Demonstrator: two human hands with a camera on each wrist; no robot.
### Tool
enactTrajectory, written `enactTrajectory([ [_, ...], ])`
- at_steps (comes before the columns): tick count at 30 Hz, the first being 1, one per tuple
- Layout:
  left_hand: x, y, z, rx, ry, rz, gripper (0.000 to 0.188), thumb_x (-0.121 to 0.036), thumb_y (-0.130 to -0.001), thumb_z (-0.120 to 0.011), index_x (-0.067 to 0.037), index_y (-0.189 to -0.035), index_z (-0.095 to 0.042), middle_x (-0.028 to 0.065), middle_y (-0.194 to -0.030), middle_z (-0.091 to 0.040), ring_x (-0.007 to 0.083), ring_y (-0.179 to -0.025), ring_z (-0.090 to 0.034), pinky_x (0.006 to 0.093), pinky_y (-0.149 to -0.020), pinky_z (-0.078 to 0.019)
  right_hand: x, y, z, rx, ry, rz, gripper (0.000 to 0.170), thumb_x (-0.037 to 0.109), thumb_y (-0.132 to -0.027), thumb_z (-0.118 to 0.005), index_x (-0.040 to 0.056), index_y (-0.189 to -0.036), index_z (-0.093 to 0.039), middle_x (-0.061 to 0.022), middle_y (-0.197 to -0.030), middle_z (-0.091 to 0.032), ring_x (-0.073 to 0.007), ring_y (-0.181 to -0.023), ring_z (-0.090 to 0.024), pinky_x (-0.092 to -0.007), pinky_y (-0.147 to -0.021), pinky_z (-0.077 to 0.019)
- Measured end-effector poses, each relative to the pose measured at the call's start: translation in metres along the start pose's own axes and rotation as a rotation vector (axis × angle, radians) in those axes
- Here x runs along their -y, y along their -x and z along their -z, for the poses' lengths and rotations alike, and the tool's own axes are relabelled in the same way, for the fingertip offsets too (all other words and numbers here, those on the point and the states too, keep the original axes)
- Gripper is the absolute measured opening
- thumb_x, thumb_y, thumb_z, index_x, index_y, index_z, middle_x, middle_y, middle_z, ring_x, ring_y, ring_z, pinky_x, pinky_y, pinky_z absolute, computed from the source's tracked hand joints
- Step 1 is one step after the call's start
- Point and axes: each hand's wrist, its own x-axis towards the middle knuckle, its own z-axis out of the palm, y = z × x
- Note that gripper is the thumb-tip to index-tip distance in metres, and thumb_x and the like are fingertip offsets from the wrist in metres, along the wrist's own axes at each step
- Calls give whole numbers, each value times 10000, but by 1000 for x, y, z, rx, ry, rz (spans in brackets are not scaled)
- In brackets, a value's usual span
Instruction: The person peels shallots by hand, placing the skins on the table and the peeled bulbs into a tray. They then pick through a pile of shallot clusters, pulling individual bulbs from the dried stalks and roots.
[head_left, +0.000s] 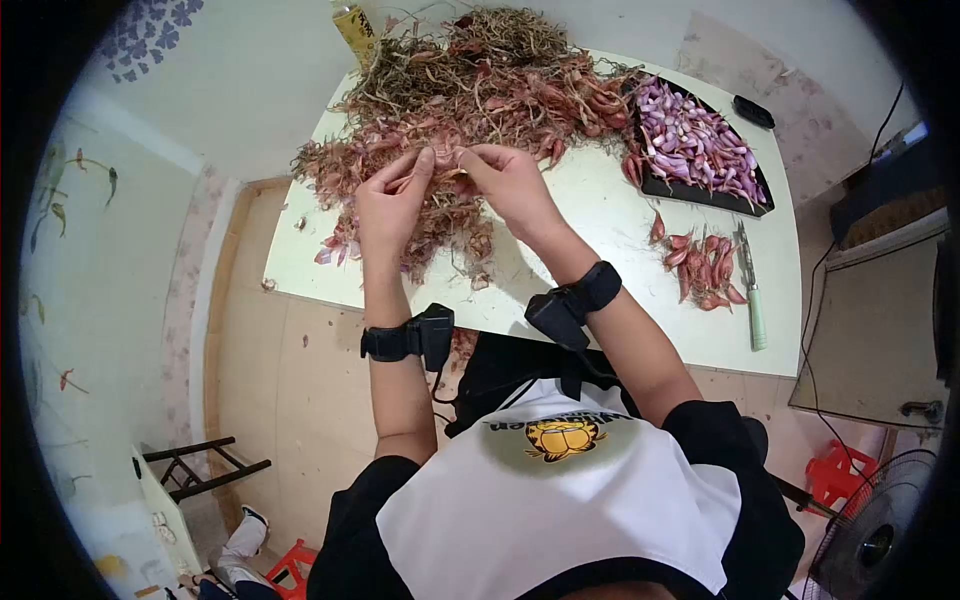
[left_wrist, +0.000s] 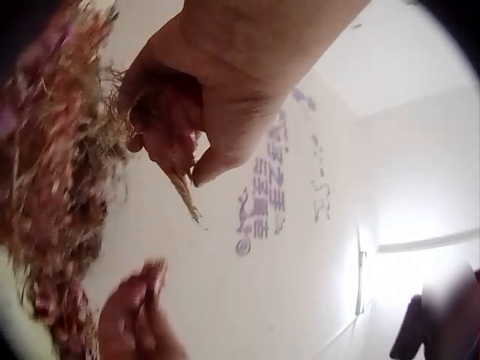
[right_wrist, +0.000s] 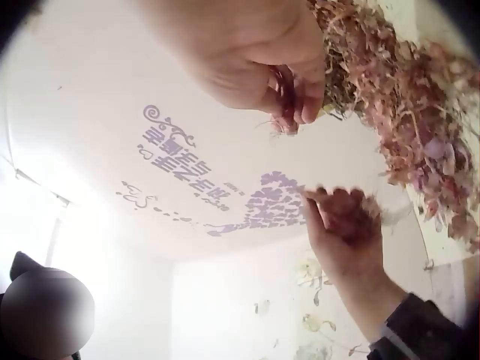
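Both hands are raised close together over the near side of a heap of dry shallot skins and stems [head_left: 400, 150]. My left hand [head_left: 390, 212] curls round a reddish shallot [left_wrist: 171, 146] with a dry, straw-coloured stem end sticking out; stringy roots show beside the fingers. A short way off, my right hand [head_left: 517, 192] pinches a small reddish shallot [right_wrist: 285, 97] between thumb and fingers, with thin root hairs at its end. The fingers hide much of both shallots.
A black tray [head_left: 690, 188] of peeled purple shallots stands at the table's right. Near it lie several unpeeled shallots [head_left: 700, 268] and a knife with a pale green handle [head_left: 757, 318]. A yellow package [head_left: 354, 32] stands behind the heap; a black object [head_left: 753, 112] lies far right.
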Motion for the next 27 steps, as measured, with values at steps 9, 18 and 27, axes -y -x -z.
enactTrajectory([
  [9, -16, 22, -12, 109, 159, 24, 271, -218, -787, -675, 13, -925, -644, -13, -726, -612, 6, -602, -479, 136, -494, -340, -13, -2, -15, -254, 244, 252, 303, 213, -844, -548, -49, -694, -568, -85, -530, -524, -106, -483, -450, -299, -477, -378],
  [18, 7, 12, 14, 231, 515, 101, 266, -201, -887, -523, 22, -1002, -611, 33, -856, -634, 51, -706, -548, 175, -634, -421, 14, -17, 0, 104, 295, 125, 312, 261, -823, -620, 8, -1005, -608, -9, -776, -596, -49, -723, -515, -205, -637, -428],
  [27, 4, 9, 8, -47, -89, 156, 408, -370, -832, -593, 32, -851, -656, -12, -597, -544, 48, -558, -462, 196, -523, -375, -9, -23, -10, 108, 356, 208, 235, 171, -826, -607, -21, -962, -596, -17, -726, -599, -60, -628, -508, -211, -557, -414],
])
